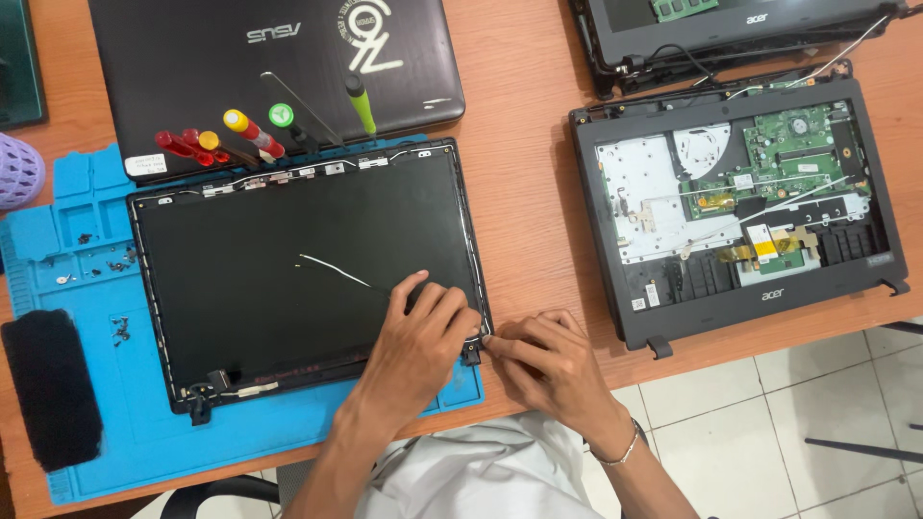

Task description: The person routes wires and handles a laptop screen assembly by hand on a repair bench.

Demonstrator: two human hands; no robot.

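Left hand spread flat, fingers open, pressing the dark laptop screen panel near its corner. Right hand curled narrow, fingertips pinching that panel's corner edge. Panel lying on blue mat over the tabletop.

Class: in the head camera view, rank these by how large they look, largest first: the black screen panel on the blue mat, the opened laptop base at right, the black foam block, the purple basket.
1. black screen panel
2. opened laptop base, only slightly smaller, so the top two are close
3. black foam block
4. purple basket, cut off by the frame edge
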